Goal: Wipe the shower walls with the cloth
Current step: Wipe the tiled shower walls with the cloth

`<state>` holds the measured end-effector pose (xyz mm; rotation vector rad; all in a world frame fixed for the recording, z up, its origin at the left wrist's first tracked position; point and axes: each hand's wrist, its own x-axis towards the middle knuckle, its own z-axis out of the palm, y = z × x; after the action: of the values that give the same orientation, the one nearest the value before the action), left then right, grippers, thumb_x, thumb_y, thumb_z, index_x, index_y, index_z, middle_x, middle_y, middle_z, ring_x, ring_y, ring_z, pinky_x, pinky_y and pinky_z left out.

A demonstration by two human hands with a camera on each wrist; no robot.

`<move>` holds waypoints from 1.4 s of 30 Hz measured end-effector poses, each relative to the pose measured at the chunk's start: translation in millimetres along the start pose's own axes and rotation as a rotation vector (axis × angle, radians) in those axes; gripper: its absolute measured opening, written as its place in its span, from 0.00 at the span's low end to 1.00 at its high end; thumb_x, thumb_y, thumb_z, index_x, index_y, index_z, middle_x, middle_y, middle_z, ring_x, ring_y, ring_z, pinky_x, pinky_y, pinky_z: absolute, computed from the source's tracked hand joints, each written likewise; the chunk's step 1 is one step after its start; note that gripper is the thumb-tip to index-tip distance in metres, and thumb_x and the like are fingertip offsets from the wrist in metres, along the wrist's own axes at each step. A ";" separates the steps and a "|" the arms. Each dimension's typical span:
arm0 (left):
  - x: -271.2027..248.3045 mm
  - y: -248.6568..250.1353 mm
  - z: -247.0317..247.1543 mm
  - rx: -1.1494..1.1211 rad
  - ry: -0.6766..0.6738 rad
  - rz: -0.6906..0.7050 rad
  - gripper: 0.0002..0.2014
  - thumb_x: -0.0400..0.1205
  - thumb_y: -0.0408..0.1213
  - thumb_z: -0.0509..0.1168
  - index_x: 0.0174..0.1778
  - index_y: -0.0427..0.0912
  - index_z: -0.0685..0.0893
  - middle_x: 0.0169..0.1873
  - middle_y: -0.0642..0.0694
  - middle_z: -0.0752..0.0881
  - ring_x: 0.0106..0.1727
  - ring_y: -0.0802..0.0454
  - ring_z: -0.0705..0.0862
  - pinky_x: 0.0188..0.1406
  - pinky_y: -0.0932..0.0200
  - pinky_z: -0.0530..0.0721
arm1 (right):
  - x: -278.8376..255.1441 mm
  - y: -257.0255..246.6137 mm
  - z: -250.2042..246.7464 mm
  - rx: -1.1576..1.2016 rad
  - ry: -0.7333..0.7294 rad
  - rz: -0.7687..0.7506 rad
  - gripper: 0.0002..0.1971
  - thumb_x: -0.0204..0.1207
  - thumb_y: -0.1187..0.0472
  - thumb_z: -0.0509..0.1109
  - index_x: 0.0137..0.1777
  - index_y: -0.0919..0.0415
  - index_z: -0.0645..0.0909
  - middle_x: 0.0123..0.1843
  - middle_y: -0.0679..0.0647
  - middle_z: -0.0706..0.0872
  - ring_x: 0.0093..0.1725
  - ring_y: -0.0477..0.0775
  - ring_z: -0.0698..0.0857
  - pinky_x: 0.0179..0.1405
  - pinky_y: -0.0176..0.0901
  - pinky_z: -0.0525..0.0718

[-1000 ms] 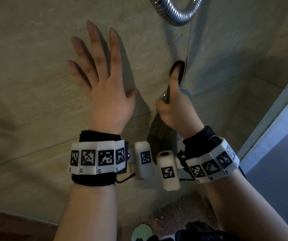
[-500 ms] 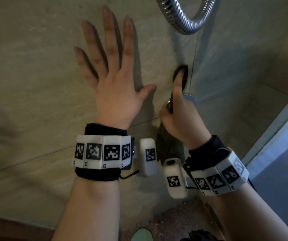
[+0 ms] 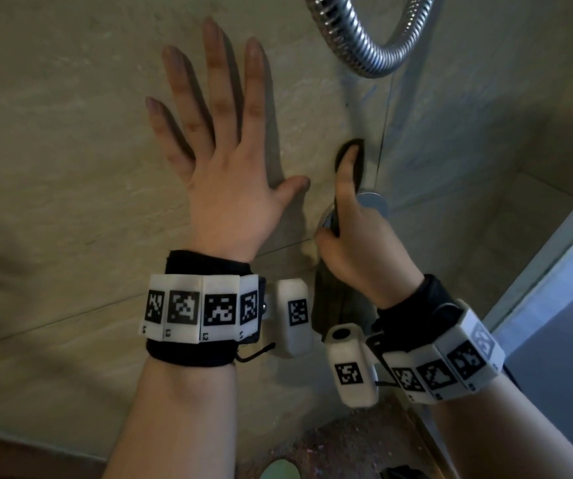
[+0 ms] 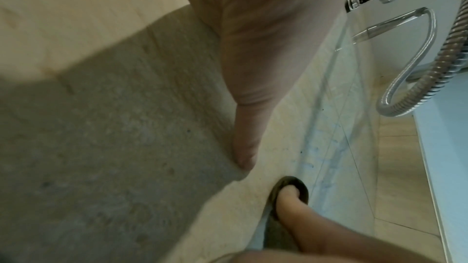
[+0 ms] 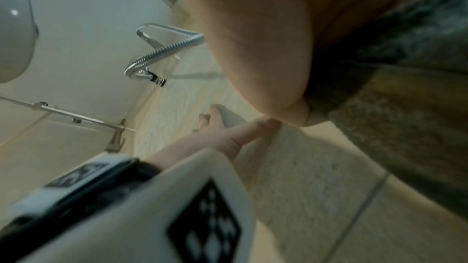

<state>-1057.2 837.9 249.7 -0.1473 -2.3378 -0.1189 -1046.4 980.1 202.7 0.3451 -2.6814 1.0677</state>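
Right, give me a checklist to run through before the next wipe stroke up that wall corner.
1. Cloth gripped in the right hand: ok.
2. Cloth pressed on the wall under the index finger: ok.
3. Left hand braced flat, fingers spread: ok.
4. Left thumb out of the cloth's way: ok, beside it.
5. Shower hose clear of an upward stroke: not ok, it loops just above.
6. Cloth wet enough: cannot tell.

The beige stone-look shower wall tiles (image 3: 71,140) under my palm look matt and faintly grainy. The dark grey cloth (image 3: 342,302) I hold is soft, fuzzy fabric. Above hangs a ribbed, shiny chrome metal shower hose (image 3: 357,46); my white wristbands (image 3: 202,305) look smooth, matt plastic.
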 end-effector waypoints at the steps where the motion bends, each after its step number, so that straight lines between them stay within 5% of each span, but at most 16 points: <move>1: 0.7 -0.6 0.6 -0.006 -0.006 0.000 0.59 0.70 0.65 0.71 0.85 0.40 0.43 0.83 0.28 0.46 0.81 0.20 0.43 0.74 0.18 0.41 | -0.9 1.1 2.1 -0.011 -0.018 -0.008 0.48 0.78 0.65 0.63 0.82 0.56 0.27 0.30 0.49 0.79 0.29 0.49 0.80 0.30 0.48 0.82; 8: 1.6 -4.5 4.1 -0.057 -0.031 0.010 0.59 0.70 0.64 0.71 0.85 0.40 0.43 0.82 0.27 0.45 0.80 0.19 0.43 0.72 0.17 0.50 | 16.4 -1.8 -34.0 0.064 0.066 0.077 0.49 0.78 0.65 0.61 0.81 0.47 0.25 0.36 0.53 0.79 0.37 0.58 0.82 0.44 0.57 0.85; 15: 1.2 -4.4 4.3 -0.062 -0.024 0.012 0.59 0.70 0.64 0.71 0.85 0.41 0.41 0.83 0.27 0.44 0.80 0.19 0.42 0.73 0.18 0.50 | 6.4 -0.4 -15.1 0.014 0.013 0.056 0.49 0.77 0.68 0.61 0.81 0.53 0.24 0.31 0.52 0.77 0.32 0.55 0.79 0.41 0.56 0.83; 21: 0.7 -3.8 4.7 -0.089 -0.048 -0.002 0.59 0.70 0.63 0.71 0.85 0.41 0.41 0.83 0.28 0.44 0.81 0.20 0.42 0.73 0.18 0.51 | 21.3 -5.7 -45.4 0.102 0.074 0.060 0.49 0.77 0.66 0.62 0.82 0.46 0.26 0.38 0.50 0.79 0.38 0.56 0.84 0.44 0.55 0.86; 27: 2.7 -6.7 6.1 -0.081 -0.063 -0.011 0.59 0.69 0.65 0.70 0.84 0.45 0.38 0.83 0.29 0.43 0.81 0.21 0.42 0.73 0.18 0.51 | 5.0 3.2 -27.1 0.007 0.010 0.101 0.48 0.79 0.65 0.61 0.81 0.44 0.25 0.33 0.53 0.80 0.32 0.56 0.81 0.40 0.59 0.86; 32: 0.9 -0.1 0.7 -0.121 -0.084 -0.031 0.59 0.71 0.59 0.75 0.85 0.40 0.42 0.83 0.30 0.42 0.82 0.24 0.40 0.77 0.23 0.42 | 14.4 1.8 -40.9 0.080 0.046 0.093 0.48 0.77 0.66 0.62 0.82 0.45 0.27 0.34 0.52 0.79 0.34 0.55 0.82 0.37 0.50 0.84; 38: 3.0 -3.8 4.1 -0.072 -0.065 -0.019 0.60 0.70 0.64 0.71 0.84 0.43 0.39 0.83 0.29 0.43 0.81 0.21 0.41 0.73 0.18 0.49 | 3.0 5.3 -23.5 0.067 0.008 0.038 0.48 0.77 0.67 0.61 0.81 0.41 0.28 0.36 0.55 0.82 0.35 0.55 0.82 0.42 0.59 0.85; 42: 2.8 -5.1 5.5 -0.083 -0.052 -0.010 0.60 0.69 0.64 0.72 0.84 0.44 0.40 0.83 0.30 0.44 0.82 0.22 0.43 0.73 0.19 0.53 | 2.2 4.6 -13.9 0.021 -0.048 -0.090 0.47 0.77 0.69 0.62 0.83 0.41 0.35 0.31 0.53 0.79 0.30 0.51 0.79 0.37 0.55 0.84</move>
<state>-1063.7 833.8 247.7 -0.1817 -2.3868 -0.2197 -1048.1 992.8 210.2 0.4965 -2.6698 1.0755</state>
